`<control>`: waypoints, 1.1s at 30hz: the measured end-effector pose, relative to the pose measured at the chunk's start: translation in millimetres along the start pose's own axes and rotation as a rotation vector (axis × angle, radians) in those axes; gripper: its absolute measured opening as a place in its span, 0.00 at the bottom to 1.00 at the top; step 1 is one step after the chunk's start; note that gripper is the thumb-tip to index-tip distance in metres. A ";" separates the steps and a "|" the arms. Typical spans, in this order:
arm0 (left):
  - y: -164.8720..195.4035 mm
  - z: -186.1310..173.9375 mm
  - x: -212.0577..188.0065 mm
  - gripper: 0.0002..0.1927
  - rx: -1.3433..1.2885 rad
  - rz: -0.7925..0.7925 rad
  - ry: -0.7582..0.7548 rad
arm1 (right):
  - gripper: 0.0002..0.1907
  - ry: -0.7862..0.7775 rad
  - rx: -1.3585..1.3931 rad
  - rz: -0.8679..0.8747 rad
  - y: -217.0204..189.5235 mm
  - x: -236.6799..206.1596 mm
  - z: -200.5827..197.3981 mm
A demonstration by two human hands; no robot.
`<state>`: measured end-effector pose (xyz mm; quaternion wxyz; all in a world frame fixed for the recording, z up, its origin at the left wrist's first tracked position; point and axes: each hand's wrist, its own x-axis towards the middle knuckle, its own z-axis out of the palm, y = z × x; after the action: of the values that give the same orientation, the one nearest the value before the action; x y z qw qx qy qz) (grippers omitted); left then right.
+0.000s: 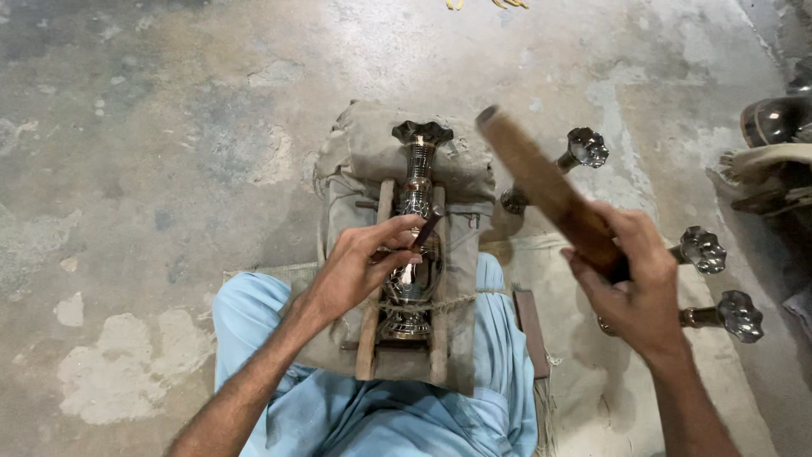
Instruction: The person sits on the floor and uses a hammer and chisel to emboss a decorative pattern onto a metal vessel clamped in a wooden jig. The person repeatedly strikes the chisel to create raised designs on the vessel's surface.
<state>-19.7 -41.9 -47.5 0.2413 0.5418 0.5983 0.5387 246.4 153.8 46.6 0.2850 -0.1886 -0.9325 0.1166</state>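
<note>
Head view looks down on a grey, patchy concrete floor (169, 127); near its middle a grey-brown padded cloth cushion (364, 152) rests across the person's lap in light blue trousers (338, 415); on the cushion lies a wooden frame of two upright rails (440, 338), and between the rails lies a dark, engraved metal vase with a flared scalloped mouth (417, 182), tied down near its foot with thin twine (461, 300); its long axis runs near to far, mouth at the far end, foot near the body.

To the right, on a pale woven mat (592, 398), lie more dark metal vases of the same kind (584, 148), well apart from the one in the frame, their mouths pointing right.

A brown wooden mallet (541, 182) slants from far-left to near-right above the scene, its head raised just right of the vase's neck; the right hand (634, 283) is closed around its handle.

The left hand (364, 262) sits over the vase's belly, fingers pinched shut on a short dark metal chisel (425, 230); the chisel's top leans up toward the right, toward the mallet, its tip touching the vase; the left hand is the nearer one to the vase.
</note>
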 end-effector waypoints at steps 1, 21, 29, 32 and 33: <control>-0.9 0.2 -2.5 0.26 -0.016 -0.007 0.004 | 0.31 -0.014 0.008 -0.015 -4.1 4.4 -4.2; -7.7 26.0 -25.8 0.22 -0.127 -0.044 0.303 | 0.34 -0.494 -0.690 -0.290 -29.7 81.8 -21.7; -11.4 43.6 -29.1 0.26 -0.139 -0.214 0.519 | 0.32 -0.581 -0.732 -0.216 -59.4 108.4 -19.8; -9.0 46.1 -32.2 0.26 -0.215 -0.201 0.566 | 0.36 -0.526 -0.611 -0.193 -70.2 114.4 -15.1; -8.5 46.3 -32.7 0.26 -0.236 -0.171 0.586 | 0.39 -0.511 -0.522 -0.154 -72.5 115.3 -15.5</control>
<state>27.1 -52.5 -78.9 0.1645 0.2798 0.6191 0.7151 146.2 138.4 139.0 -0.0065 -0.1488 -0.9834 -0.1035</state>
